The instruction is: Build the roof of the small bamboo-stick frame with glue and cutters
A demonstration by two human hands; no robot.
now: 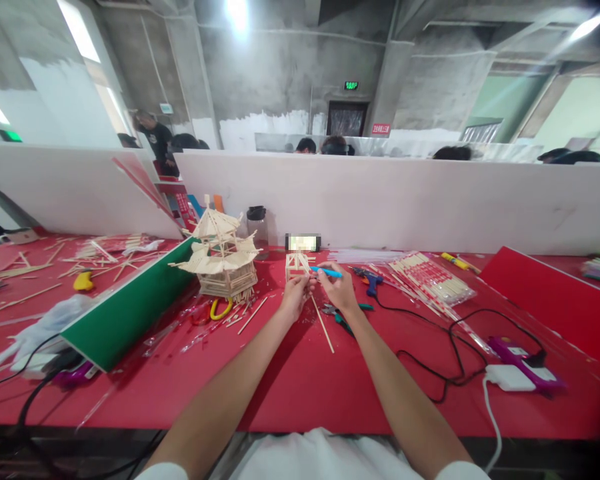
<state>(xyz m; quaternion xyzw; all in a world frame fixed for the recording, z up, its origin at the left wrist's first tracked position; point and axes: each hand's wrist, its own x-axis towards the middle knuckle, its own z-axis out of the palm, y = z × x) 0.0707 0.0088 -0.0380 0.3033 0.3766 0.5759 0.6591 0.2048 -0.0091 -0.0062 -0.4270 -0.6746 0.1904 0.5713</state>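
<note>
My right hand (337,287) is closed on a blue pen-like tool (329,272), its tip pointing left. Close beside it, my left hand (299,297) has its fingers pinched together at the near side of a small wooden stick frame (296,265); what they grip is too small to make out. The frame stands in front of a propped phone (303,243). A loose stick (323,325) lies on the red table just below my hands. To the left stands a tiered pagoda model (223,263) built of thin sticks.
Green-handled pliers (347,319) and a blue glue gun (374,285) with a black cable lie right of my hands. Farther right are packaged sticks (433,283), a purple power strip (525,367) and a red board (555,307). A green board (130,307) stands left; a bottle (257,230) is behind.
</note>
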